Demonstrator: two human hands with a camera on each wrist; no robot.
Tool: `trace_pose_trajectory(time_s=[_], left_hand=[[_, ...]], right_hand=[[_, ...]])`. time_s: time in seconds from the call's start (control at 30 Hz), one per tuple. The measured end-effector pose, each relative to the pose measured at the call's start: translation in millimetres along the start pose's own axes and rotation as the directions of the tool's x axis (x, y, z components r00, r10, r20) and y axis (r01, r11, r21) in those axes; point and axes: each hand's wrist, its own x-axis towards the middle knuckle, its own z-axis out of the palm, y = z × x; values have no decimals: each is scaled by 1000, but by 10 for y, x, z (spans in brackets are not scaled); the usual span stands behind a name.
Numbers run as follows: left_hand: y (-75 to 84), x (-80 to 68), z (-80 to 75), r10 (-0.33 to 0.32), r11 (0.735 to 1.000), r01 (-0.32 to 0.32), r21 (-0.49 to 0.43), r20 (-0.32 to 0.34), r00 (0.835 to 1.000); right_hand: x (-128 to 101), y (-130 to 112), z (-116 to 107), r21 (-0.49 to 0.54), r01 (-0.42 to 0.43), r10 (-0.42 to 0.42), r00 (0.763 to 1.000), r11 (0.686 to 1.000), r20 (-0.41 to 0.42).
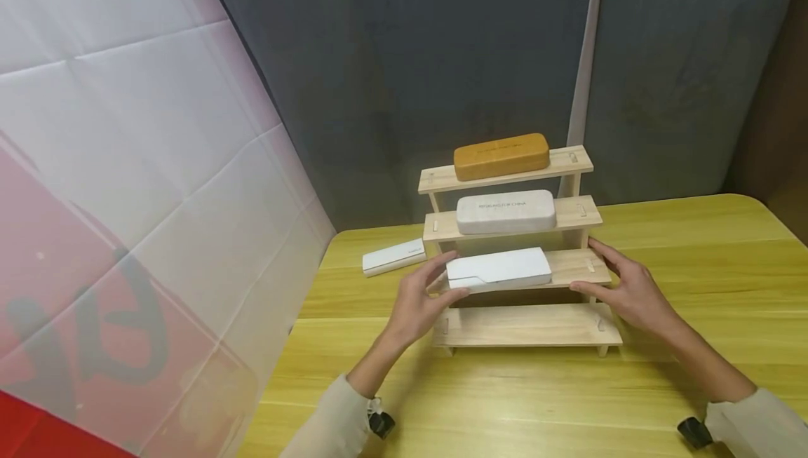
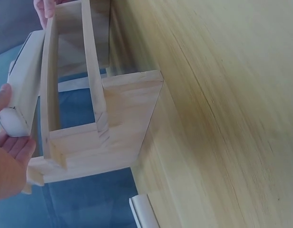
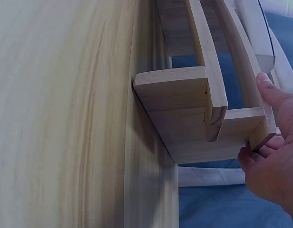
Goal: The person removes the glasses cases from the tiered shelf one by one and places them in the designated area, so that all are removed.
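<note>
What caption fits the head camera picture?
Left hand holds a white case on a wooden stepped rack; right hand grips the shelf's end.

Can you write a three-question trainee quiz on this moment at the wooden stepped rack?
1. True or false: the bottom step of the wooden rack bears no case.
2. Which case does the left hand touch? A) brown case B) grey case C) white case
3. Where does the second, smaller white case lie?

Key:
1. True.
2. C; its fingers are at that case's left end, while the right hand holds the right end of the same step.
3. On the table, left of the rack.
</note>
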Motion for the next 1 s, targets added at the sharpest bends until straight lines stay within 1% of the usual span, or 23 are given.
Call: trace_pose_trajectory(time_s=[0.17, 0.47, 0.7, 1.0], left_hand=[[13, -23, -38, -10, 999, 10, 36, -10, 1000], [6, -50, -81, 22, 1000, -21, 4, -14, 1000], [22, -73, -119, 18, 1000, -18, -2, -13, 1000], [44, -121, -184, 45, 999, -45, -7, -39, 998]], right_hand=[[1, 0, -2, -2, 0, 0, 1000, 1000, 0], [-4, 0, 2, -10, 3, -3, 1000, 1000, -6], [3, 10, 9, -8, 12, -12, 1000, 1000, -13], [4, 10, 9, -1, 18, -18, 1000, 1000, -12]])
